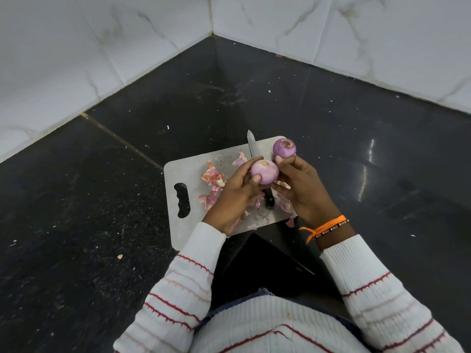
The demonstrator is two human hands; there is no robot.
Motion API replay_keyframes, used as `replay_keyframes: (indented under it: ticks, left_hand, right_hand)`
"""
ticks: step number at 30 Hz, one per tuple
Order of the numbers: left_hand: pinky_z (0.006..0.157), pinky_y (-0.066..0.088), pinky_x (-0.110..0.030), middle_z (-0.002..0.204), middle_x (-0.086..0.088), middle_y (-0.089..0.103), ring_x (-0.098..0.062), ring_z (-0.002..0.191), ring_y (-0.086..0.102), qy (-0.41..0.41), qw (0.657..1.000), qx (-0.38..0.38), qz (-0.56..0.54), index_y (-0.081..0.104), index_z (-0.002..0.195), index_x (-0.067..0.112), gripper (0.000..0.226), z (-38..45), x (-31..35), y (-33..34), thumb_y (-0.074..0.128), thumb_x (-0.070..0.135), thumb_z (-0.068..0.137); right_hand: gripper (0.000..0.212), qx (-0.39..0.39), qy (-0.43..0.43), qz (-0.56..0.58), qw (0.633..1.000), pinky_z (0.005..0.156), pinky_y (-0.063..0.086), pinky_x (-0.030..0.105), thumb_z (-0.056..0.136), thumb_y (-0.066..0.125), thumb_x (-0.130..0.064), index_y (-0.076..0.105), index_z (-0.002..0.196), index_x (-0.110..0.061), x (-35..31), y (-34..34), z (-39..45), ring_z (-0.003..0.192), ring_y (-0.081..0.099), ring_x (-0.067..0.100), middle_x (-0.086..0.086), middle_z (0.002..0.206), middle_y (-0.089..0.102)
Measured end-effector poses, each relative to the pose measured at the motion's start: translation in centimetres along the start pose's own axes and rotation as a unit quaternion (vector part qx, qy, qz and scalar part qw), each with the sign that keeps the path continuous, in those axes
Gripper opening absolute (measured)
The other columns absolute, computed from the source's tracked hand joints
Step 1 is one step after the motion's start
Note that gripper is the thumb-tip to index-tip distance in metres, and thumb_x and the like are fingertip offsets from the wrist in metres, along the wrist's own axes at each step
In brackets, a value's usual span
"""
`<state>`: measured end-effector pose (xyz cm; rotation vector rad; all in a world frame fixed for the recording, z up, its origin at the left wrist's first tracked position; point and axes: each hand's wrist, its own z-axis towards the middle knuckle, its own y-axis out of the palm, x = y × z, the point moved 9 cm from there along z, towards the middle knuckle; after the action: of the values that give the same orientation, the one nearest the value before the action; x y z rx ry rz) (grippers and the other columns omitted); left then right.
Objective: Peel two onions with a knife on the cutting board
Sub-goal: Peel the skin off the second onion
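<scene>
A pale, mostly peeled onion [265, 171] is held above the grey cutting board [178, 225]. My left hand [237, 197] grips its left side with thumb and fingers curled round it. My right hand [300, 189] curls round its right side, a strip of pink skin by the thumb. A second, darker purple onion [284, 147] sits at the board's far right corner. The knife [251, 146] lies on the board under my hands, its blade pointing away and its black handle showing between my wrists.
Pink onion skins [212, 175] are strewn over the middle of the board and near its right edge. The board lies on a dark speckled counter [89, 200] in a corner of white marble-tiled walls [102, 47]. Small scraps dot the counter.
</scene>
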<state>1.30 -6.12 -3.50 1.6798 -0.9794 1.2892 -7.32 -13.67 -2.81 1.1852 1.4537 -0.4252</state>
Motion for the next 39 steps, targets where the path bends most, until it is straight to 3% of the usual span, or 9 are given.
replay_keyframes:
  ticks: [3,8,13,15,19,24,29,35,39]
  left_hand:
    - [0.094,0.050,-0.030,0.128,-0.001,0.054,-0.017,0.111,0.060,-0.004,1.000,-0.027,-0.011,0.046,0.131,0.025,0.033,-0.1,-0.3,0.6,0.041,0.015,0.100]
    - [0.102,0.046,-0.039,0.140,-0.003,0.048,-0.020,0.122,0.055,-0.003,0.999,-0.012,-0.032,0.051,0.124,0.036,0.030,0.0,-0.2,0.4,0.037,0.022,0.102]
    - [0.091,0.052,-0.033,0.120,-0.008,0.060,-0.019,0.102,0.063,-0.033,0.997,0.021,-0.068,0.053,0.118,0.027,0.026,0.1,-1.0,-0.1,0.031,0.024,0.103]
    - [0.087,0.053,-0.031,0.115,-0.011,0.062,-0.018,0.094,0.065,-0.047,0.996,0.031,-0.067,0.051,0.124,0.019,0.031,0.1,-1.5,-0.3,0.029,0.026,0.104]
    - [0.086,0.052,-0.032,0.108,-0.014,0.062,-0.019,0.087,0.063,-0.059,0.995,0.036,-0.074,0.048,0.130,0.009,0.037,0.3,-1.8,-0.2,0.027,0.026,0.104]
    - [0.074,0.055,-0.029,0.094,-0.015,0.061,-0.022,0.080,0.060,-0.075,0.988,0.031,-0.132,0.048,0.128,0.007,0.037,0.4,-2.1,0.3,0.026,0.024,0.104]
    - [0.078,0.054,-0.029,0.093,-0.013,0.060,-0.020,0.080,0.059,-0.075,0.986,0.037,-0.141,0.050,0.122,0.010,0.032,0.2,-2.0,0.6,0.026,0.022,0.104]
    - [0.080,0.054,-0.026,0.118,-0.017,0.053,-0.017,0.087,0.060,-0.064,0.993,0.016,-0.095,0.045,0.128,0.011,0.031,0.0,-1.9,1.8,0.028,0.020,0.104]
    - [0.076,0.054,-0.024,0.106,-0.013,0.059,-0.016,0.083,0.061,-0.067,0.991,0.020,-0.116,0.048,0.125,0.010,0.032,0.1,-1.7,1.7,0.026,0.021,0.104]
  right_hand:
    - [0.018,0.032,-0.007,-0.016,0.999,0.055,0.051,0.016,0.094,0.049,-0.007,0.055,0.078,-0.007,0.4,-0.9,0.3,0.060,0.059,0.007,0.008,0.076,0.059]
    - [0.029,0.052,-0.031,-0.122,0.991,0.054,0.045,0.018,0.099,0.042,-0.018,0.064,0.093,0.001,0.7,-1.8,0.7,0.059,0.050,0.011,0.010,0.071,0.055]
    - [0.011,0.062,-0.098,-0.219,0.969,0.067,0.050,0.023,0.084,0.066,-0.007,0.069,0.076,-0.014,-1.3,-2.2,0.6,0.068,0.060,0.010,0.004,0.075,0.067]
    - [0.011,0.074,-0.110,-0.206,0.969,0.067,0.052,0.021,0.080,0.069,-0.005,0.066,0.076,-0.014,-1.7,-2.6,0.5,0.070,0.062,0.008,0.002,0.078,0.067]
    - [0.011,0.035,-0.072,-0.144,0.986,0.082,0.054,0.037,0.090,0.057,-0.015,0.068,0.089,-0.017,-0.8,-1.4,0.6,0.090,0.065,0.021,0.008,0.094,0.069]
    - [0.012,-0.021,-0.046,-0.121,0.991,0.087,0.051,0.035,0.089,0.056,-0.010,0.067,0.089,-0.014,0.2,0.7,0.3,0.094,0.062,0.021,0.005,0.094,0.067]
    - [0.010,-0.002,-0.030,-0.090,0.996,0.075,0.049,0.030,0.087,0.059,-0.008,0.062,0.078,-0.011,0.9,0.7,0.4,0.082,0.058,0.019,0.006,0.082,0.063]
    - [0.021,0.049,-0.017,-0.071,0.996,0.066,0.049,0.028,0.090,0.055,-0.010,0.054,0.069,-0.008,1.3,-0.7,1.1,0.073,0.055,0.018,0.010,0.074,0.059]
    - [0.027,0.066,0.002,-0.020,0.998,0.061,0.051,0.026,0.095,0.048,-0.015,0.057,0.071,-0.010,1.2,-1.8,0.8,0.066,0.059,0.015,0.005,0.071,0.062]
